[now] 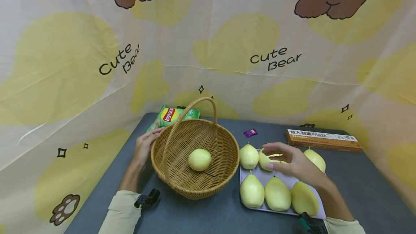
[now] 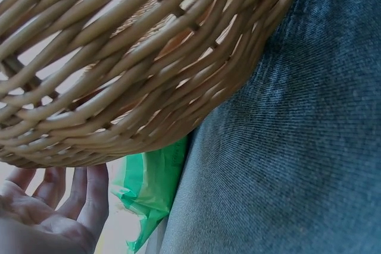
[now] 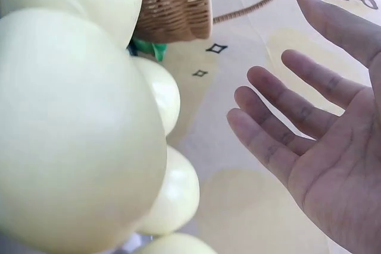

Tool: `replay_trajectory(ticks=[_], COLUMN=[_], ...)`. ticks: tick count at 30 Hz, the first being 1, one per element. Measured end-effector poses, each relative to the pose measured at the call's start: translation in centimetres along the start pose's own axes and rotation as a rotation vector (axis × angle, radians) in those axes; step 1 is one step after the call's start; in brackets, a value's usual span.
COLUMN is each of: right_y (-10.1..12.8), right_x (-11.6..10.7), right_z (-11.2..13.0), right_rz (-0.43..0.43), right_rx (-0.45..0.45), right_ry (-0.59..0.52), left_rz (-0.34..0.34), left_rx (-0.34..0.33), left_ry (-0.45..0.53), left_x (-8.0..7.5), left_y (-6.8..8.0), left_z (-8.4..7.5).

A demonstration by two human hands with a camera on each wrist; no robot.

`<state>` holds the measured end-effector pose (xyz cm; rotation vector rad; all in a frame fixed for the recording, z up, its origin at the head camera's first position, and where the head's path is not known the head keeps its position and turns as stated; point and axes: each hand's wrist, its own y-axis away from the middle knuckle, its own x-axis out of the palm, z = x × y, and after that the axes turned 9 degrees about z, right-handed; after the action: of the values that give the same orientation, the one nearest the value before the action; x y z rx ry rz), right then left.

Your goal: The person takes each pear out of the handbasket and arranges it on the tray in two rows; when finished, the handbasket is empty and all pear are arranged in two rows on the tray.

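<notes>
A woven basket [image 1: 182, 176] with a hoop handle stands on the grey table and holds one pale yellow pear [image 1: 199, 159]. My left hand [image 1: 145, 145] rests with straight fingers against the basket's left rim [image 2: 149, 111]; its fingers [image 2: 89, 191] show open below the weave. Right of the basket a white tray [image 1: 260, 174] carries several pears. My right hand [image 1: 289, 161] hovers open over the tray's back row, fingertips just above a pear [image 1: 266, 160]. In the right wrist view the open palm [image 3: 333, 165] faces the pears [image 3: 71, 135] without touching.
A green crisp bag [image 1: 172, 115] lies behind the basket, also seen as green foil [image 2: 152, 188]. A small purple wrapper [image 1: 250, 132] and a long pasta box [image 1: 323, 139] lie at the table's back right. A cartoon-bear cloth hangs all around.
</notes>
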<state>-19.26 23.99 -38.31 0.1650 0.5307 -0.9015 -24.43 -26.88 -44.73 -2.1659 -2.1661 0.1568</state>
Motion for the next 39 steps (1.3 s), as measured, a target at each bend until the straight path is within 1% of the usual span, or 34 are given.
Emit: replay_trajectory(ticks=[8,12,20,29,35,39], right_y=[-3.2,-4.5,-7.1,-10.1,-11.7,-12.7], right_x=[0.9,1.3,2.0,2.7,3.0,3.4], right_z=[1.2,1.7,2.8,4.5,5.7,6.4], right_rz=[0.013,0.027,0.021,0.076,0.087,0.100], right_rx=[-0.020,-0.045,-0.051,-0.069,-0.063,-0.062], right_ry=[-0.001,0.000,0.039,0.033,0.096,0.119], left_rz=[0.006,0.003,0.009,0.004,0.009,0.007], left_rx=[-0.011,-0.009,-0.003,-0.007,-0.008,-0.006], left_ry=[0.009,0.007,-0.009,0.018,-0.002,0.005], left_x=[0.1,0.1,0.1,0.1,0.0,0.0], left_y=[-0.1,0.1,-0.1,0.0,-0.1,-0.1], left_z=[-0.1,-0.1,0.0,0.0,0.1,0.1])
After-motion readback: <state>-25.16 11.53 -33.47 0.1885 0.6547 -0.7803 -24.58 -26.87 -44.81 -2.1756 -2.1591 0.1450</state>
